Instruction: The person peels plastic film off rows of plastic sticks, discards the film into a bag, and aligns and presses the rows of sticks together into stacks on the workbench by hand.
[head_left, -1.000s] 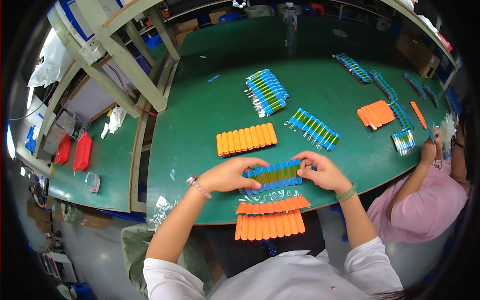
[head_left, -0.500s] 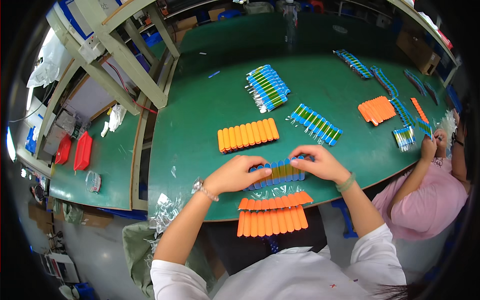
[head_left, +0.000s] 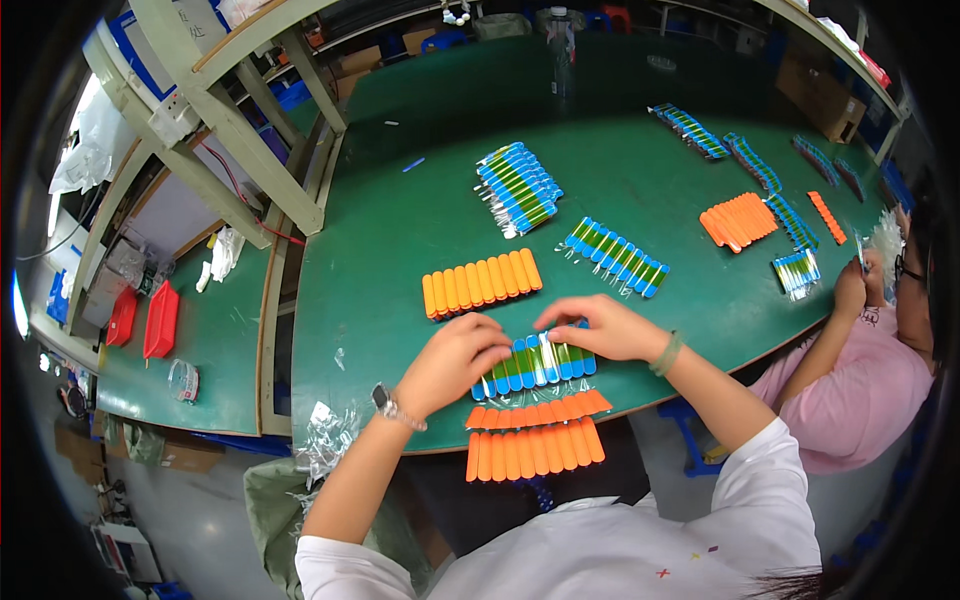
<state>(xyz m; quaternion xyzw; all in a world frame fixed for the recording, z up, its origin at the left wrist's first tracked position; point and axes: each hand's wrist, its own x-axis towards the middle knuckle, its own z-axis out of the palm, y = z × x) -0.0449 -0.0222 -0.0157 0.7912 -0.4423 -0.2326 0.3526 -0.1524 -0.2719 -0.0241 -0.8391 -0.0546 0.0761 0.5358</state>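
A row of blue-and-green flat round-ended sticks (head_left: pixel 533 370), side by side in clear wrapping, lies at the table's near edge. My left hand (head_left: pixel 455 360) has its curled fingers and thumb at the row's upper left end. Around the upper right edge bend the fingers of my right hand (head_left: pixel 600 328); its fingertips partly cover the sticks. Just below lies a row of orange sticks (head_left: pixel 540 412), with a longer orange row (head_left: pixel 535 453) nearest me, reaching past the table edge. Beyond my hands sits a stack of yellow-orange sticks (head_left: pixel 482 284).
Further off are a blue-green stack (head_left: pixel 518 188) and a wrapped blue-green row (head_left: pixel 614 257). An orange pile (head_left: pixel 738 221) lies at right, near a co-worker in pink (head_left: pixel 850 400). A clear bottle (head_left: pixel 561 55) stands at the back. Crumpled clear plastic (head_left: pixel 328 435) hangs at the left corner.
My left hand has drawn back a little to the left, baring more of the row. My right hand has shifted left along its upper edge. The whole view has shifted slightly.
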